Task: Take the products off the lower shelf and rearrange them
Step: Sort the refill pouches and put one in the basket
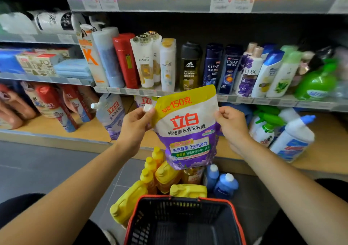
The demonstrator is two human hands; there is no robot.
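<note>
Head view, reading from nine o'clock across: I see the lower wooden shelf [56, 129] carrying red-and-white detergent refill bags [54, 107], then a pale lavender spouted pouch [111, 114] leaning just beside them. My left hand [135, 124] is closed on the white screw cap and upper left corner of the purple, white and yellow laundry liquid pouch [186, 129], while my right hand [231, 124] pinches its right edge. Both hands are clamped on that one pouch, one at either side, holding it upright in the air in front of the shelf edge, clear of the board. At six o'clock below it stand yellow plastic jugs [162, 177] and blue bottles with white caps [224, 184] on the grey floor, touching the far rim of a black mesh shopping basket with an orange rim [188, 199]. At three o'clock white spray bottles with green triggers [265, 129] and a white angled-neck bottle with a blue cap [295, 137] sit on the same shelf. Shampoo bottles [212, 67] line the shelf above, at twelve o'clock.
</note>
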